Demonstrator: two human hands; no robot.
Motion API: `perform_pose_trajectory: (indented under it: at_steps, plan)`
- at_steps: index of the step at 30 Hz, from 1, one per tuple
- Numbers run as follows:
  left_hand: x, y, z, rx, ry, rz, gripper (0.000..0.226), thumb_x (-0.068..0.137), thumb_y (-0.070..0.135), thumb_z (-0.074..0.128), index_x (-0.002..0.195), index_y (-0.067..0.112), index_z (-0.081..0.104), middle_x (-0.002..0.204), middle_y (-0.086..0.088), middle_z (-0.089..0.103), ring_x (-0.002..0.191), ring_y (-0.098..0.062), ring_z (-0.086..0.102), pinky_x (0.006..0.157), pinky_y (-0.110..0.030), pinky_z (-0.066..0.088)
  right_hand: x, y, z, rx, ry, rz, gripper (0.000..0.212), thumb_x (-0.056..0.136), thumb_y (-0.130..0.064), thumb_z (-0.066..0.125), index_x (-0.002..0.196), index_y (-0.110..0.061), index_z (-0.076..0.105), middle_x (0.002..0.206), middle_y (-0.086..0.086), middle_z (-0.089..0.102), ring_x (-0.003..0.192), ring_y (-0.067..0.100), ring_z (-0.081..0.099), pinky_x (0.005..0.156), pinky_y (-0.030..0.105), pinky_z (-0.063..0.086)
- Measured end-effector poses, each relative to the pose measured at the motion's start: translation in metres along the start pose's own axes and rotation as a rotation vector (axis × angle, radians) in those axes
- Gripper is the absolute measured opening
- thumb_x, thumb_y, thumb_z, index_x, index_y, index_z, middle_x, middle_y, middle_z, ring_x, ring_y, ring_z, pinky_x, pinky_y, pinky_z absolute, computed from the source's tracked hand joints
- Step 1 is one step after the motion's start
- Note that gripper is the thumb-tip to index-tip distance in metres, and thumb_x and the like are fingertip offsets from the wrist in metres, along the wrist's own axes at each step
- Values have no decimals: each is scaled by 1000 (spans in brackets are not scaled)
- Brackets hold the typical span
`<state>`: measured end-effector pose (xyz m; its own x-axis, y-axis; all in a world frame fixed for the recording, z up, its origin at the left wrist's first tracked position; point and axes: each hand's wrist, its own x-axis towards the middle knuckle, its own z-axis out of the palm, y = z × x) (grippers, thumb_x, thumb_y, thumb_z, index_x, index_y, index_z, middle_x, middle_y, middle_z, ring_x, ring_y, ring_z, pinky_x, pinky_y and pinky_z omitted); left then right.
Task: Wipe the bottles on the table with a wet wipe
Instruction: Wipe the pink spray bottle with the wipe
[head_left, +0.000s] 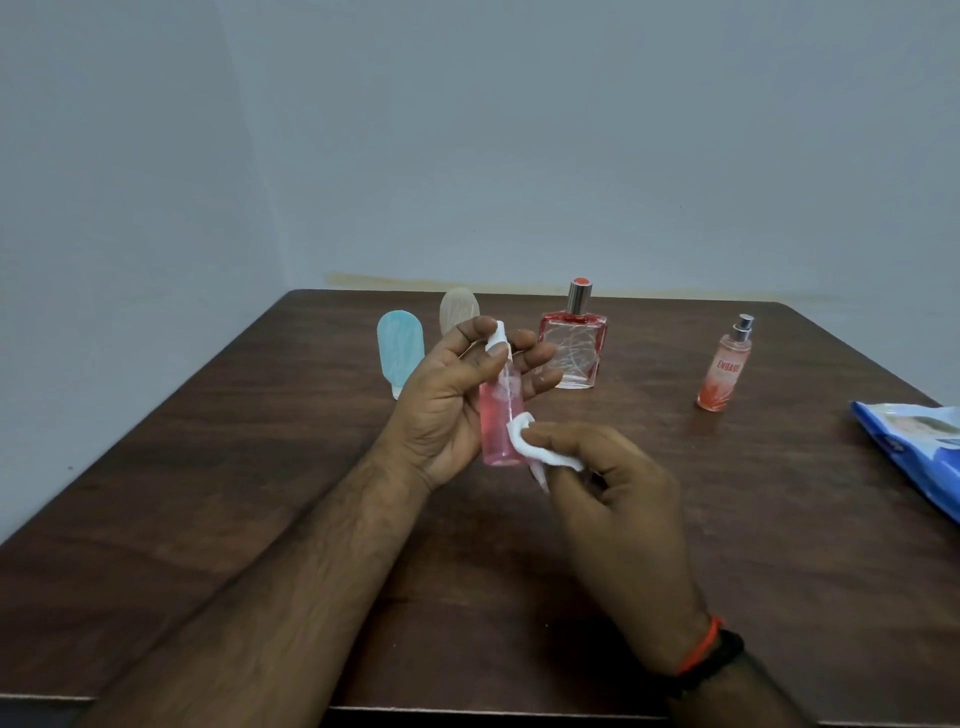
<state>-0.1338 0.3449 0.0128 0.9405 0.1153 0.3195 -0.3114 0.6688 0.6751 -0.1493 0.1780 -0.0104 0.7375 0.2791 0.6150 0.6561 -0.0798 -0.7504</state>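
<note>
Mid-frame, above the table (208, 493), the left hand (447, 410) grips the pink bottle (501, 415) upright, fingers curled round its top. The right hand (613, 483) pinches the wipe (524, 436) against its lower side. Wiping is underway; next, probably turning the bottle to reach unwiped sides.

I see a dark wood-grain surface (208, 467) with a dull sheen. The pink spray bottle (498, 426) looks like clear, smooth plastic, the wipe (524, 439) soft white cloth. The square perfume bottle (571, 351) is glossy glass with a metallic collar; the blue packet (914, 441) shines like plastic film.
</note>
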Motion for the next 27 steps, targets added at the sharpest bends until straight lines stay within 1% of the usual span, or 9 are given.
perform_pose_trajectory:
  at_steps: [3,6,9,12,14,17,20,23,27]
  plan:
    - [0,1,1,-29,1,-8,32,81,1,63,111,7,51,105,-22,70,103,-36,69,89,-53,56,1,0,-8,58,64,32,35,80,8,67,92,-23,78,91,-14,75,91,2,70,80,20,55]
    - [0,2,2,-59,-9,-27,33,82,-3,59,111,7,51,109,-25,69,105,-38,68,83,-49,58,13,-2,-9,97,225,58,33,86,5,62,99,-21,76,100,-11,74,98,8,69,84,29,56]
    - [0,1,2,-57,-2,-37,33,82,-4,58,112,8,51,113,-26,68,110,-39,67,86,-49,57,18,-13,3,92,113,110,29,89,-9,64,112,-23,72,108,-13,69,100,3,65,86,31,57]
    - [0,-1,3,-25,11,-7,31,87,-5,51,114,11,51,114,-25,68,112,-39,65,94,-52,54,12,-19,14,-17,-3,89,41,81,-25,75,121,-26,67,116,-15,65,108,-3,60,91,22,54]
    - [-1,-2,3,-19,27,22,36,87,-6,52,118,12,49,115,-26,67,112,-39,66,96,-52,53,10,-19,17,-72,11,73,49,76,-25,81,122,-25,65,118,-14,65,109,-3,59,92,17,52]
    - [-3,-3,5,-18,51,28,51,86,-2,55,133,11,41,122,-26,65,115,-39,64,101,-52,48,8,-18,16,-87,63,57,49,74,-21,83,120,-21,67,116,-11,66,107,-5,59,89,8,48]
    - [-3,-5,11,167,89,-5,56,88,19,65,137,0,44,124,-20,66,112,-32,64,93,-44,55,10,-18,13,-115,161,-2,48,74,-14,82,120,-17,67,116,-7,66,107,-2,61,89,8,48]
    - [-6,-8,13,483,136,-50,60,78,45,73,122,6,64,112,-12,71,99,-23,67,82,-35,57,15,-15,7,-214,234,-94,49,74,-10,83,121,-13,67,120,-2,65,113,5,59,94,16,50]
    - [-7,-5,10,518,121,-43,44,79,37,74,114,11,72,107,-9,73,91,-16,69,73,-31,58,15,-10,2,-311,208,-193,47,76,-6,82,121,-9,68,124,2,64,117,11,59,100,22,49]
